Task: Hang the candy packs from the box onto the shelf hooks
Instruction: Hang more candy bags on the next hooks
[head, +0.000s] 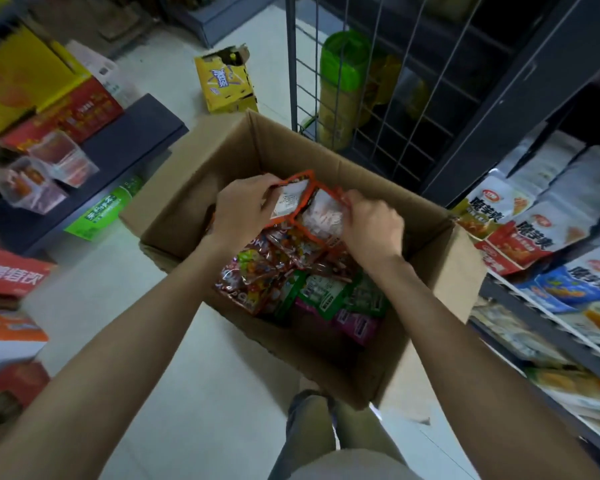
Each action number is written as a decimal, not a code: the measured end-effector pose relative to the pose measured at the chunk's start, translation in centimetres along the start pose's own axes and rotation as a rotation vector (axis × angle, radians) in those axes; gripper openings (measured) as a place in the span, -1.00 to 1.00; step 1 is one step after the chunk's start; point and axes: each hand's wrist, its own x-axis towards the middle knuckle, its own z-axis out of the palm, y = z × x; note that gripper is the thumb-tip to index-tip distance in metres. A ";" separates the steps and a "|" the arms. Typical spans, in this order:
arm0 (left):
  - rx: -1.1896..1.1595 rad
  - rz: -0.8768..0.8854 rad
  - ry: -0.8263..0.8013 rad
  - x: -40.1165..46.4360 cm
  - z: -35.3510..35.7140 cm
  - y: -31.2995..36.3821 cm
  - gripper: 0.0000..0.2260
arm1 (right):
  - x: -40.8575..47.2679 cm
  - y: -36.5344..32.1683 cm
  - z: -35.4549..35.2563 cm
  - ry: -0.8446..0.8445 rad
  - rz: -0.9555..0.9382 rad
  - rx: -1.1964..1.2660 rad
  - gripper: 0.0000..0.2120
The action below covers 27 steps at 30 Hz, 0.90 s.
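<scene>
Your forearms are reaching away from you over the pale floor (174, 341), and your trousers and a shoe (309, 407) are showing at the near edge, just beside the near corner of the cardboard box (440, 271). You are standing over that open box, which is sitting on the floor between two shelving units. Your left hand (243, 209) is gripping an orange-edged candy pack (291, 199) by its left side, fingers curled round the edge, while your right hand (374, 226) is pinching a second orange-edged pack (321, 216) at its right edge — the two packs are touching each other, raised above the pile. More candy packs (274, 268) are lying loose in the box beneath your hands: reddish ones in the middle, green and pink ones (340, 299) nearer you.

On the right, white and red snack bags (513, 223) are filling a dark shelf. On the far side a wire rack (378, 98) is standing with a green container behind its bars, and a torn yellow carton (226, 81) is sitting on the floor. On the left, red and yellow boxes (63, 109) are resting on a dark shelf — that edge is blurred.
</scene>
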 end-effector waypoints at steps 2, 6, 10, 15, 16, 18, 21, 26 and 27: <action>-0.134 -0.127 0.091 -1.1 -3.5 2.0 -0.82 | -2.9 1.2 -3.4 0.116 0.116 0.230 -0.79; -0.462 -0.337 0.238 -3.4 -8.7 7.2 -0.91 | -8.8 3.2 -8.9 0.257 0.368 0.808 -0.92; -0.837 -0.507 0.246 -4.4 -9.3 11.8 -0.95 | -13.2 3.8 -13.0 0.386 0.561 1.449 -0.83; -1.110 -0.495 0.116 -5.4 -8.9 19.9 -0.88 | -17.6 5.7 -15.6 0.440 0.698 1.667 -0.87; -1.131 -0.464 0.076 -5.8 -8.9 21.7 -0.89 | -18.5 6.4 -15.9 0.458 0.694 1.648 -0.87; -1.131 -0.407 0.036 -6.7 -8.7 25.0 -0.89 | -20.8 7.9 -16.3 0.537 0.679 1.560 -0.83; -1.159 -0.356 -0.067 -8.9 -8.0 30.4 -0.97 | -24.7 11.4 -17.1 0.679 0.662 1.260 -0.82; -1.125 -0.280 -0.246 -13.5 -5.7 40.4 -0.73 | -32.5 19.3 -18.4 0.766 0.689 0.961 -0.85; -1.139 -0.277 -0.282 -14.6 -5.3 42.6 -0.68 | -34.2 20.8 -18.6 0.784 0.712 0.939 -0.86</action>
